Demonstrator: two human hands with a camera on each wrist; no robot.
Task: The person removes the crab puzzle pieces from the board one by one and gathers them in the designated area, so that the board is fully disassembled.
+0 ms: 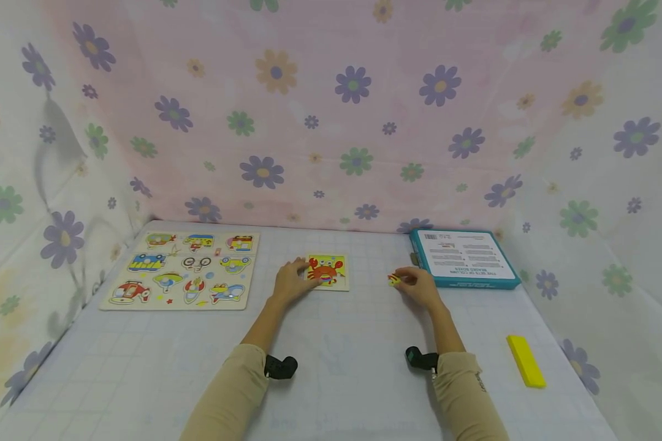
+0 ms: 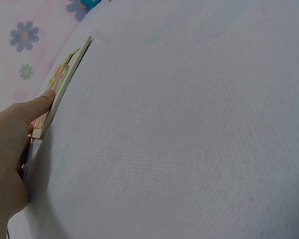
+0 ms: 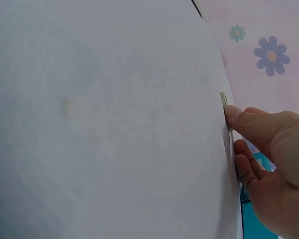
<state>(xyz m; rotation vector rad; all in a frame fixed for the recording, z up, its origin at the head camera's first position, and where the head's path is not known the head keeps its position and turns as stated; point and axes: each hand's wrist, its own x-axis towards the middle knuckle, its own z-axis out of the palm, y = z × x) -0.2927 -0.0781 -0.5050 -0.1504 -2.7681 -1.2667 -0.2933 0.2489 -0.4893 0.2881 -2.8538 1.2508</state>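
In the head view, a small square crab puzzle (image 1: 336, 278), with a red crab on yellow, lies on the table. My left hand (image 1: 293, 281) grips it at its left side. From the left wrist, the thumb (image 2: 40, 105) presses on the near edge of the puzzle board (image 2: 69, 82); the other fingers are mostly hidden. To the right of the board, my right hand (image 1: 421, 286) pinches a small yellow and red puzzle piece (image 1: 394, 280) between thumb and fingertips. The right wrist view shows only a thin edge of this piece (image 3: 223, 99).
A wooden vehicle puzzle board (image 1: 179, 271) lies at the left. At the back right is a teal and white box (image 1: 466, 258), just beyond the right hand. A yellow block (image 1: 526, 361) lies near the right table edge. Flowered cloth walls (image 1: 331, 116) enclose the table.
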